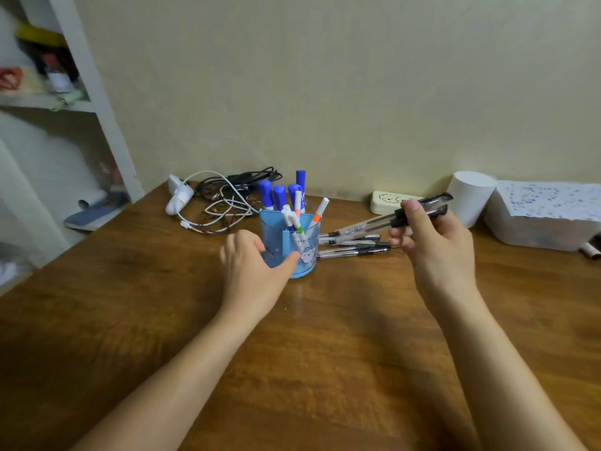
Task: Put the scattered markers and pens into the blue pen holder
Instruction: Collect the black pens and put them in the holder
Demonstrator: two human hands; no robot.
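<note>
So the left hand (252, 260) is wrapping around the near-left side of the blue pen holder (290, 242), thumb pressing on its front wall and fingers curling round the far side, basically clamped on it while it's sitting on the wooden table (325, 353). Inside the holder, just above that grip, blue-capped markers (279, 196) are standing toward the back, and a few thin white pens (294, 222) are leaning every which way (one with an orange band is tilting right).

The right hand (429, 236) is pinching a pair of clear pens with black caps (406, 214), holding them up off the table, caps poking out to the right past the thumb and the barrels pointing left-down toward the holder. Right under that grip, between it and the holder, more clear pens (353, 244) are lying flat on the table, ends nearly touching the holder's right side.
</note>
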